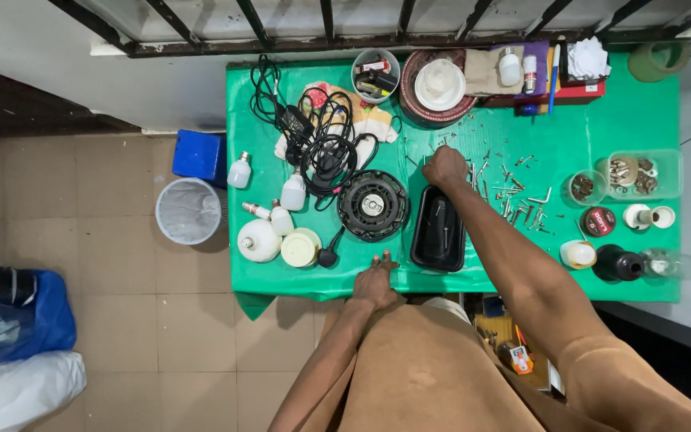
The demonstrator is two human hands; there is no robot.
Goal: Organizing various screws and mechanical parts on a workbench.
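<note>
Table point(601, 128): green-covered, set against a barred window; it carries everything listed below.
Right hand point(445, 166): stretched to the middle of the table, toward the far edge; fingers curled together at the near end of the screw scatter, though whether they pinch one cannot be told.
Left hand point(375, 282): resting flat on the near edge, fingers slightly spread, holding nothing.
Cables point(313, 132): black tangle toward the far left corner.
Black round part point(372, 206): ribbed disc, centre of the table, just left of the tray.
Black tray point(438, 230): oblong, near edge, directly below the right hand; a few small pieces lie inside.
Bulbs point(259, 238): white, several, along the left edge.
Screws point(513, 192): loose, strewn right of the right hand, between tray and small tubs.
Handling note: picking goes best one screw at a time with the fingertips, lifted straight up, the left hand steadying the body at the edge, and the short carry kept over the tray.
</note>
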